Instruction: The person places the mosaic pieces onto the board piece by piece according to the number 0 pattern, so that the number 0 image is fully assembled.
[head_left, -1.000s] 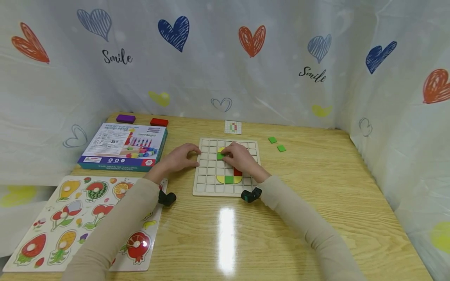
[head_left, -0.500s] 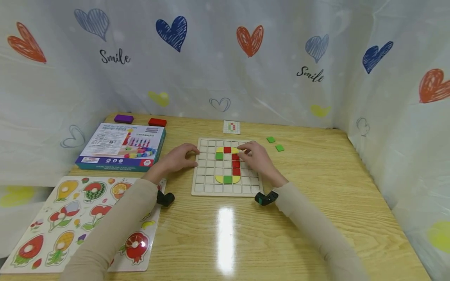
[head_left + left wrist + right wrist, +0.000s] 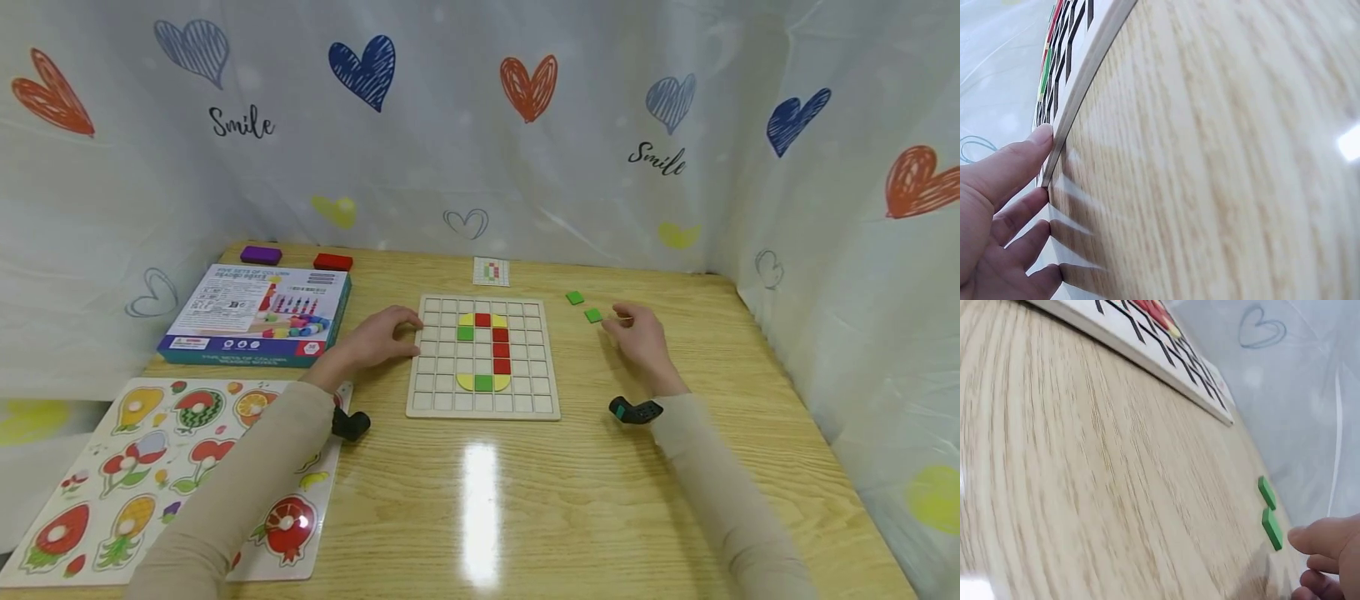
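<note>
Head view: my right hand [image 3: 639, 337] is out on the desk [image 3: 675, 467], fingers loosely curled, holding nothing. The nearer green tile [image 3: 593, 315] lies just beside my fingertips at about 10 o'clock, the other green tile [image 3: 575, 297] a bit farther the same way. My left hand [image 3: 378, 335] rests relaxed against the grid board [image 3: 483, 406] at its 9 o'clock edge, so the right one's way closer.

Left wrist view: straight fingers [image 3: 1016, 165] touching the board rim.

Right wrist view: both tiles lie in line, just ahead of my fingertips [image 3: 1319, 540].
</note>
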Tool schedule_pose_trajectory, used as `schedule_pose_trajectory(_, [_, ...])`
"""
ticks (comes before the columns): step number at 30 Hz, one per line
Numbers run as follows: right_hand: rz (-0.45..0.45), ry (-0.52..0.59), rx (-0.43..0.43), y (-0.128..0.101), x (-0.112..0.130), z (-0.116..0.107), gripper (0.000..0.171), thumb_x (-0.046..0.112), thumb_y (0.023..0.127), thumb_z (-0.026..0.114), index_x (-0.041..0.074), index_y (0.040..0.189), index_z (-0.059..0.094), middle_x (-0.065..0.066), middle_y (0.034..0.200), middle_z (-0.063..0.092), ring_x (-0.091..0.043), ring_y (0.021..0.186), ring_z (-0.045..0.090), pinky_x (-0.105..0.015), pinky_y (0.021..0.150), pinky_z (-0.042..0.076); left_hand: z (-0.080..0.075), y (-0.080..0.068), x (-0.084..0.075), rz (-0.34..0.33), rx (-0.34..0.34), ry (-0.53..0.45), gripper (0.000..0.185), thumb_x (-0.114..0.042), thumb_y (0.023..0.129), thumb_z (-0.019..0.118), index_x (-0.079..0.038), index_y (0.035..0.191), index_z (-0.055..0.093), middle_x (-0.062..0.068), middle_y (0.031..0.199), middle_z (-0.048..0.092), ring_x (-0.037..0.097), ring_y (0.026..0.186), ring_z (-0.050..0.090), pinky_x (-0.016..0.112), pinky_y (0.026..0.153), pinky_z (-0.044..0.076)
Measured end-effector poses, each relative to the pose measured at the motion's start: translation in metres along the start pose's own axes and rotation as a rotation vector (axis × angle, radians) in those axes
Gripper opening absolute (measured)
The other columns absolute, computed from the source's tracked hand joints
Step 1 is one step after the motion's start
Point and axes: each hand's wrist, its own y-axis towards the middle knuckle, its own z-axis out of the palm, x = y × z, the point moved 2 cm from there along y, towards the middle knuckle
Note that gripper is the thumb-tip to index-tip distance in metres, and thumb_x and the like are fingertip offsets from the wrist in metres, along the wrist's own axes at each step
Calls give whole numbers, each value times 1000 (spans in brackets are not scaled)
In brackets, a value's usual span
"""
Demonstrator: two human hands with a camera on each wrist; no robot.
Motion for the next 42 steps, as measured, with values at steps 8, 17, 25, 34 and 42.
schedule_pose_trajectory(8, [-68,-108,66,6,-8,-1,53,18,96,63,-10,138,47,-29,137,50,-44,127,46,-54,106,38,-1,0,0,10,3,5,41,-18,91,70,-5,128,58,16,146,43,34,140,31,51,117,22])
schedule_pose_trajectory(17, [-120,-132,31,17,-6,10,52,18,93,65,-13,133,51,-33,132,51,-46,123,46,-55,104,38,0,0,0,9,5,13,42,-18,91,70,-6,129,58,15,145,44,34,140,31,50,117,22])
schedule_pose_trajectory(25, [-165,-177,2,20,-1,16,42,14,96,62,-12,128,57,-33,121,52,-45,112,49,-56,97,41,1,2,1,3,4,25,42,-19,92,70,-6,129,57,16,145,44,34,141,31,51,117,21])
schedule_pose_trajectory(34, [-221,-248,48,14,3,15,35,2,98,54,-10,130,56,-33,121,53,-45,113,50,-56,97,42,0,0,0,-10,5,5,41,-19,91,70,-6,129,57,15,146,43,33,141,31,50,117,21])
schedule_pose_trajectory(42, [-219,-230,67,8,2,9,41,-3,92,45,-10,131,55,-32,126,52,-46,115,50,-56,97,42,0,0,-1,-10,7,0,41,-19,91,70,-7,128,58,14,145,44,33,140,31,50,117,22])
